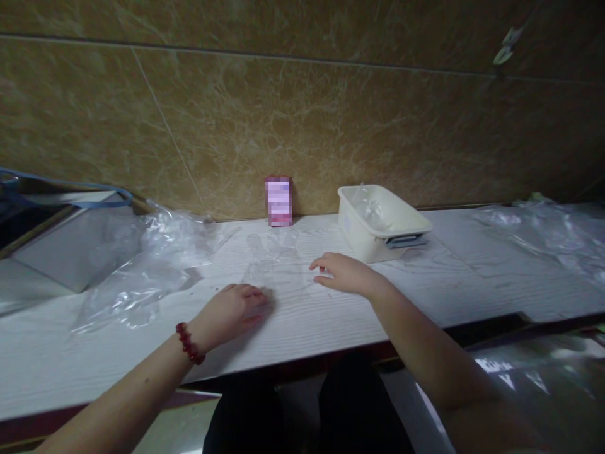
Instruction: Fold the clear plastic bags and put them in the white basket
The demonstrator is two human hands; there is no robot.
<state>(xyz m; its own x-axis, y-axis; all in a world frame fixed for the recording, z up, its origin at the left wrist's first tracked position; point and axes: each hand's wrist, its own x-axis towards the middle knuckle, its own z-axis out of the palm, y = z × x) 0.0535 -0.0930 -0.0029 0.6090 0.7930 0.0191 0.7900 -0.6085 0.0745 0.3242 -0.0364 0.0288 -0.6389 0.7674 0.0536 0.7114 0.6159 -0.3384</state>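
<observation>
A clear plastic bag [276, 261] lies flat on the white wood-grain table, and its outline is faint. My left hand [236, 309], with a red bead bracelet [190, 343] at the wrist, is low over the table by the bag's near left edge. Its fingertips are blurred, but thumb and fingers look apart, with nothing visible held. To the right of the bag, my right hand [341, 273] hovers open, thumb and forefinger spread around nothing. Just beyond that hand stands a cream plastic bin [352, 230] with crumpled clear plastic [373, 211] inside.
A phone [279, 202] with a blurred-out screen leans against the brown marbled wall. More clear plastic bags [174, 236] lie at left beside a white box [61, 258] with a blue strap [106, 203]. Another heap of clear plastic [548, 230] is at far right.
</observation>
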